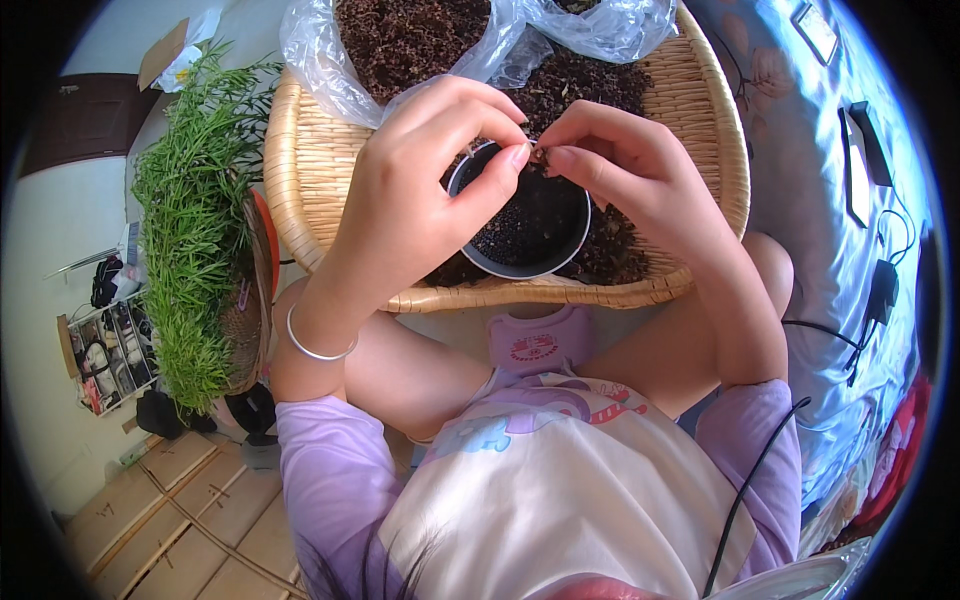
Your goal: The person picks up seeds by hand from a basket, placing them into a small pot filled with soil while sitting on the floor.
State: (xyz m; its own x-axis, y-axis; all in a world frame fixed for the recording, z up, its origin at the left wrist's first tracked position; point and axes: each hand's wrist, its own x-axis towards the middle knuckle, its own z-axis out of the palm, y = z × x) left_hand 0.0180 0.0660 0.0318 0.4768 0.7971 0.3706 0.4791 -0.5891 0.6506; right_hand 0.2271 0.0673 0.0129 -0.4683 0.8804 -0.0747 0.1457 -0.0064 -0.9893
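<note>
Both of my hands meet over a round dark pot (520, 270) with a pale rim, which holds dark, grainy soil (530, 225). The thumb and index finger of my left hand (425, 165) are pinched together at the pot's far side; what lies between them is too small to make out. Touching those fingertips, my right hand (635, 170) pinches a small brown clump of soil (541, 157). The pot stands in a woven wicker tray (300, 200), with loose brown soil (610, 250) spread around it. My fingers hide part of the pot's far rim.
A clear plastic bag (310, 60) of brown soil lies at the tray's far side, with another crumpled plastic bag (625, 30) to its right. Leafy green plants (190, 240) stand at the left. On the right is a bed with blue bedding (800, 260), with black cables (880, 290) on it.
</note>
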